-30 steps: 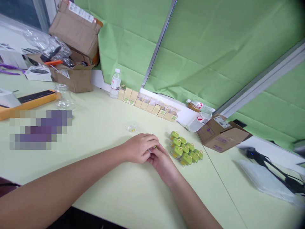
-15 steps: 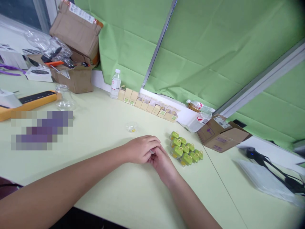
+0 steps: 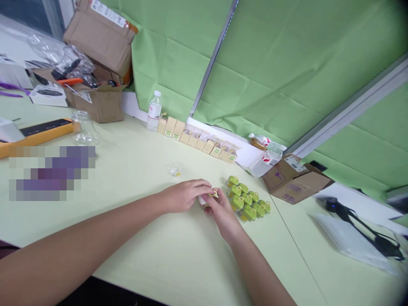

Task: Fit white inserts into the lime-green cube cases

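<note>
My left hand (image 3: pixel 184 196) and my right hand (image 3: pixel 224 216) meet over the middle of the table. Between their fingertips is a small white object (image 3: pixel 202 200) with a pale yellow-green part at its upper right. Fingers cover most of it, so I cannot tell its kind. Both hands are closed on it. Just right of my right hand stands a cluster of several small containers with green lids (image 3: pixel 249 212), yellow loops and clear lower parts. Beyond my left hand lies a clear plastic piece (image 3: pixel 176 169) with a yellow spot.
Along the wall runs a row of small open cardboard boxes (image 3: pixel 185 136), beside a water bottle (image 3: pixel 154 111). A glass jar (image 3: pixel 84 129) and a yellow power strip (image 3: pixel 47 135) are at left. A larger carton (image 3: pixel 291 178) and a plastic sheet (image 3: pixel 347 240) lie at right.
My fingers have opened up slightly and the hands have shifted, so more of the white object and its yellow-green part shows. The view has moved slightly.
</note>
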`<act>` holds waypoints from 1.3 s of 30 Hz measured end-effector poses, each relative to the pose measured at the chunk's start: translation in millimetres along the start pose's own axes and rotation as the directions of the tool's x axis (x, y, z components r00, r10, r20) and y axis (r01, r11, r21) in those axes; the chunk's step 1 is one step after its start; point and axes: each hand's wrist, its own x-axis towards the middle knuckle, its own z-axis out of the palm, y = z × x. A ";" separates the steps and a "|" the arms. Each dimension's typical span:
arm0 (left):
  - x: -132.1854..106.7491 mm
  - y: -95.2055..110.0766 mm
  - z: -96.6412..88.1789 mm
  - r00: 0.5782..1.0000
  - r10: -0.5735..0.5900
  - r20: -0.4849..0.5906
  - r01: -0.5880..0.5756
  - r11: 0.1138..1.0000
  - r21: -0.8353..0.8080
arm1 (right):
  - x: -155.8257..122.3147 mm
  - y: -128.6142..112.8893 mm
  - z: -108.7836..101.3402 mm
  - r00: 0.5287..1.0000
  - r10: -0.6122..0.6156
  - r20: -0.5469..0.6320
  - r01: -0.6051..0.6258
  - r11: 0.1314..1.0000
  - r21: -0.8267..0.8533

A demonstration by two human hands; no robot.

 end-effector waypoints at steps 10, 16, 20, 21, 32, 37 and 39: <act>-2.8 -13.1 -0.4 0.977 -0.196 -0.084 0.198 0.980 0.008 | 24.3 -38.7 -32.3 0.966 -0.187 -0.179 0.104 0.913 -0.396; -6.4 -24.6 -0.6 0.971 -0.238 -0.031 0.239 0.971 0.027 | 90.7 -82.5 -71.6 0.930 -0.335 -0.153 -0.080 0.221 -0.972; -5.7 -27.6 -0.8 0.979 -0.204 0.001 0.203 0.977 0.066 | 138.2 -80.6 -85.2 0.968 -0.243 -0.055 -0.040 0.067 -0.997; -5.2 -28.7 -1.2 0.980 -0.199 0.009 0.198 0.977 0.074 | 147.2 -77.6 -87.3 0.976 -0.216 -0.026 -0.019 0.033 -0.999; -2.4 -32.7 -2.4 0.975 -0.219 0.046 0.215 0.973 0.081 | 167.9 -67.9 -103.2 0.994 -0.012 0.108 0.108 -0.030 -0.994; -3.1 -32.2 -1.2 0.972 -0.233 0.039 0.230 0.971 0.067 | 156.4 -68.3 -90.7 0.991 -0.009 0.131 0.132 0.047 -0.990; -4.0 -31.9 -1.3 0.973 -0.227 0.033 0.225 0.973 0.058 | 150.2 -67.0 -81.7 0.989 -0.018 0.144 0.145 0.081 -0.986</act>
